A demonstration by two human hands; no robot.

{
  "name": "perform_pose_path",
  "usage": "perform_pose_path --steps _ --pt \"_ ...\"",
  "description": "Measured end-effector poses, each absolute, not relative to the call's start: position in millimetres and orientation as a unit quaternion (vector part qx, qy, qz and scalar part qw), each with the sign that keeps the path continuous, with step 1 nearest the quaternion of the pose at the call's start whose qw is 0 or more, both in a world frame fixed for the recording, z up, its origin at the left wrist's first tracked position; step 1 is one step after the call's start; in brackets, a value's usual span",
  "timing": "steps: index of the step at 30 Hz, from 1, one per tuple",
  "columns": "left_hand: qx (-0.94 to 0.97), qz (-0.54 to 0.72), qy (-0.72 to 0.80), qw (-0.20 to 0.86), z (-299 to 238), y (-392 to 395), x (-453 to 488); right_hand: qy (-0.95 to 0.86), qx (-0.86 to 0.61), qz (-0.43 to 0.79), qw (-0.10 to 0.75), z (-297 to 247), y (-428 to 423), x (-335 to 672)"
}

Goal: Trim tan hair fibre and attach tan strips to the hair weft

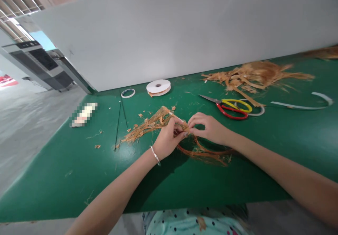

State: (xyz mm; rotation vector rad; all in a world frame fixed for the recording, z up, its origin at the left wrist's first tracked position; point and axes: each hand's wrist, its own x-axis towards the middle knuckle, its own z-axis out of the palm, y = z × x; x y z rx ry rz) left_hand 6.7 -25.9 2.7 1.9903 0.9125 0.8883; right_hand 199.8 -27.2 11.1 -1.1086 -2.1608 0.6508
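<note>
My left hand, with a silver bangle on the wrist, and my right hand meet at the middle of the green table. Both pinch the same bundle of orange-brown straw-like strips. The bundle fans out to the left of my left hand. A loop of the same strips curls on the table under my right wrist. The fingertips of both hands are closed on the strands where they join.
Red and yellow scissors lie behind my right hand. A pile of loose strips sits at the back right. A white tape spool, a small tape ring, thin dark rods and a white partition are behind.
</note>
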Motion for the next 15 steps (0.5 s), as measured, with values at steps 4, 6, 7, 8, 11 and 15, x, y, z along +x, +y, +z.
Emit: perform_pose_path --steps 4,6,7,8,11,15 --pt "0.796 0.277 0.388 0.372 6.4 -26.0 7.4 -0.813 -0.416 0.237 0.331 6.5 -26.9 198.7" --pt "0.814 0.249 0.406 0.334 8.7 -25.5 6.4 -0.814 -0.421 0.221 0.335 7.6 -26.7 200.4" --pt "0.818 0.245 0.413 0.317 9.4 -25.2 5.8 -0.813 -0.424 0.213 0.336 8.4 -26.5 201.4" --pt "0.818 0.246 0.418 0.308 9.9 -24.9 5.1 -0.813 -0.428 0.207 0.336 9.2 -26.3 202.6" --pt "0.807 0.256 0.431 0.312 10.3 -24.3 3.8 -0.808 -0.441 0.201 0.334 10.9 -24.7 206.5" --pt "0.795 0.258 0.436 0.334 10.6 -24.8 4.3 -0.803 -0.45 0.198 0.338 11.0 -22.1 210.8"
